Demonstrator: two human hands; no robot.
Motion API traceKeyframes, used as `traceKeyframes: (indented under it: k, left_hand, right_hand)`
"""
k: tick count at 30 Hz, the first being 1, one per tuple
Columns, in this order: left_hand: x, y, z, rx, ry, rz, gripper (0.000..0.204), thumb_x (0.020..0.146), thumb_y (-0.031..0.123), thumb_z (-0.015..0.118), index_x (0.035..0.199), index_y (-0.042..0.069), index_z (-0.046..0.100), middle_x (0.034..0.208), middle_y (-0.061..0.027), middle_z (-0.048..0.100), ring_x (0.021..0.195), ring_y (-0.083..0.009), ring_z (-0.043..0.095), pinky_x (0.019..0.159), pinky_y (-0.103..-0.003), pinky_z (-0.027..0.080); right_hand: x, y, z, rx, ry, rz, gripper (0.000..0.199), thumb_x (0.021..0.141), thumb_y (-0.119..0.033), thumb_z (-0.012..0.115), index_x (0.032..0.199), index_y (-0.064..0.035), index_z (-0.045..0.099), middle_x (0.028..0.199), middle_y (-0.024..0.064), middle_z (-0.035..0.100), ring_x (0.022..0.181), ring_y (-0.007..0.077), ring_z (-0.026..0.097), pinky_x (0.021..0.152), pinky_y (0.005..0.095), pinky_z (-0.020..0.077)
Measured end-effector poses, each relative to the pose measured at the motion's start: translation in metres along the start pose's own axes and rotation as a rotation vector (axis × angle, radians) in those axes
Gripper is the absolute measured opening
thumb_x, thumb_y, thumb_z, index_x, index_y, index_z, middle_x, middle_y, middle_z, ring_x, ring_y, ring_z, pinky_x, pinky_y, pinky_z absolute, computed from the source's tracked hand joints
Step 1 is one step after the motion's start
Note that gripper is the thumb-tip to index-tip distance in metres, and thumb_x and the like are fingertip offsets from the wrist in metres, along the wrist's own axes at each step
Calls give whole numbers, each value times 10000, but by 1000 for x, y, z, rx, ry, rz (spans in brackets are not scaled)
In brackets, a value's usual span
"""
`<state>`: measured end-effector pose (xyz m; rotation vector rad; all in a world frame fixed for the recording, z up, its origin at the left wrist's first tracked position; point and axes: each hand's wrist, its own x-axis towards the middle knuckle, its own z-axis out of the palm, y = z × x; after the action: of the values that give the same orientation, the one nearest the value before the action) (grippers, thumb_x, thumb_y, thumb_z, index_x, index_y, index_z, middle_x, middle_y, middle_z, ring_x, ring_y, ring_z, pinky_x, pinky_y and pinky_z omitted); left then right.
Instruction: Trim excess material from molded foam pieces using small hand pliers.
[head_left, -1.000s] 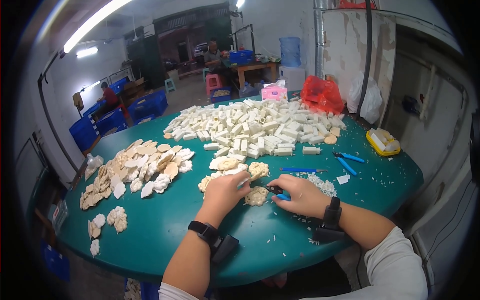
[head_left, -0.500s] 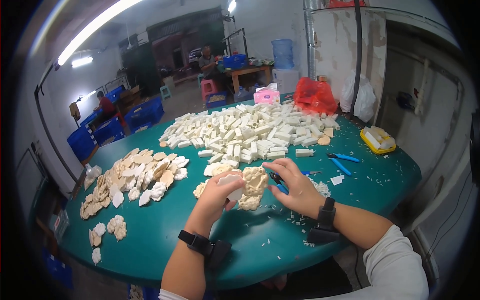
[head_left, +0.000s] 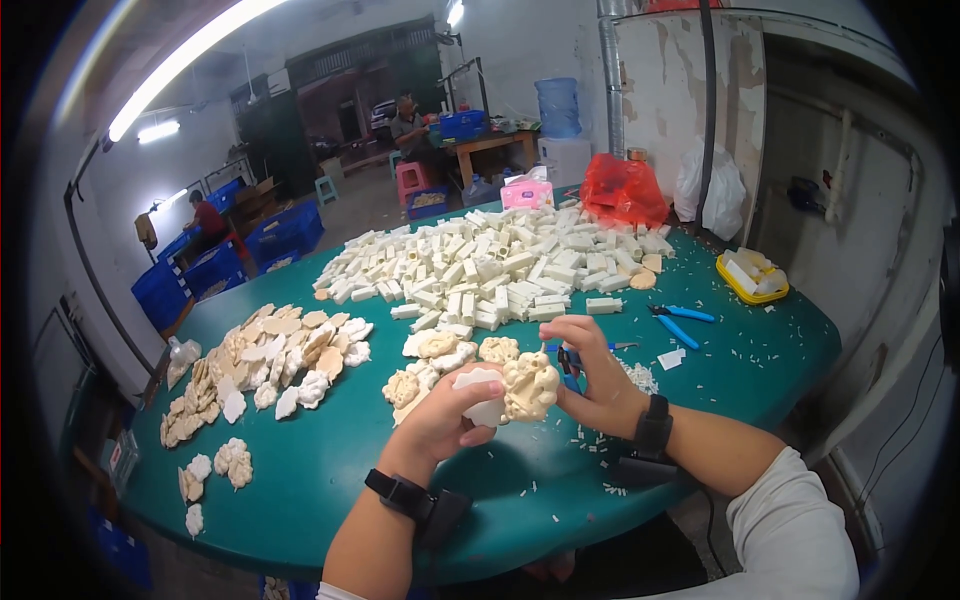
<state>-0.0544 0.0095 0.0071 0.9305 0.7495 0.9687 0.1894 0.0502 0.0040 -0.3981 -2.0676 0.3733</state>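
My left hand (head_left: 447,410) is closed around a flat white scallop-edged piece (head_left: 479,398) and a cream, bumpy moulded piece (head_left: 530,386). The cream piece sticks out past my fingertips toward my right hand (head_left: 603,388). The right thumb is at its edge, and the fingers are spread apart and curved above. In the gap between thumb and fingers show dark-jawed nippers with blue handles (head_left: 572,381); whether the hand touches them I cannot tell. Several similar bumpy pieces (head_left: 437,347) lie just beyond my left hand.
A large heap of pale rectangular tubes (head_left: 470,262) covers the far table. A pile of bumpy pieces (head_left: 250,355) lies left. Right are blue-handled pliers (head_left: 684,322), a yellow tray (head_left: 752,290) and small white scraps (head_left: 640,378). A red plastic bag (head_left: 622,190) stands at the back.
The cream piece in my left hand has moved right, toward my right thumb, and turned. A bumpy piece on the table behind it has come into view. The view has shifted slightly.
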Motion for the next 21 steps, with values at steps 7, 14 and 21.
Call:
traceKeyframes:
  k: [7, 14, 21]
  left_hand:
    - [5, -4, -8, 13, -86, -108, 350, 944, 213, 703, 1238, 77, 572, 924, -47, 642, 558, -101, 524, 385, -238, 339]
    - [6, -4, 4, -84, -192, -62, 401, 1003, 244, 644, 1330, 41, 531, 1117, -141, 693, 613, -133, 593, 470, -252, 461]
    - [7, -13, 32, -1, 60, 149, 413, 989, 260, 662, 1289, 23, 508, 1015, -135, 684, 599, -146, 599, 516, -266, 503]
  right_hand:
    - [3, -1, -2, 79, -73, -37, 495, 892, -84, 746, 1315, -90, 488, 1268, 116, 511, 1065, 229, 572, 843, 322, 490]
    - [-3, 4, 9, 196, -45, 302, 408, 979, -258, 693, 1226, -2, 494, 939, 131, 620, 837, 234, 624, 758, 347, 506]
    - [-1, 10, 12, 108, -16, 402, 465, 986, -332, 687, 1239, 6, 491, 992, 154, 639, 851, 225, 633, 778, 368, 510]
